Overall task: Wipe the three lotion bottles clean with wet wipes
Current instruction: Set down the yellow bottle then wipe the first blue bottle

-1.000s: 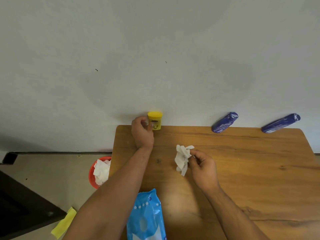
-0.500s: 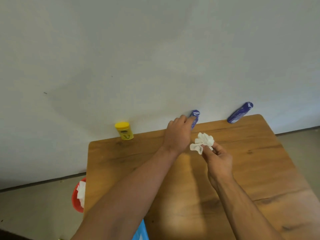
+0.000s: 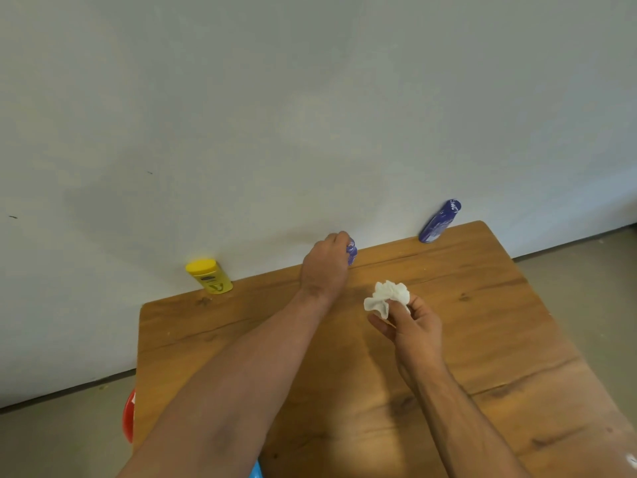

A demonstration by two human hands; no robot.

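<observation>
Blue lotion bottle point(image 3: 352, 252), glossy, gripped by left hand point(image 3: 324, 267) fingers; right hand point(image 3: 418, 327) fingers pinch crumpled white wipe point(image 3: 386, 295)

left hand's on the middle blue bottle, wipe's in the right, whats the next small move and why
Probably lift the middle blue bottle and bring it toward the wet wipe. The left hand curls round it by the wall, while the right hand pinches the bunched wipe nearer, apart from the bottle.

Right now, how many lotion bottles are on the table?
3. The yellow bottle stands far left by the wall; the middle blue bottle is mostly hidden under the left hand; the right blue bottle stands at the far corner.
</observation>
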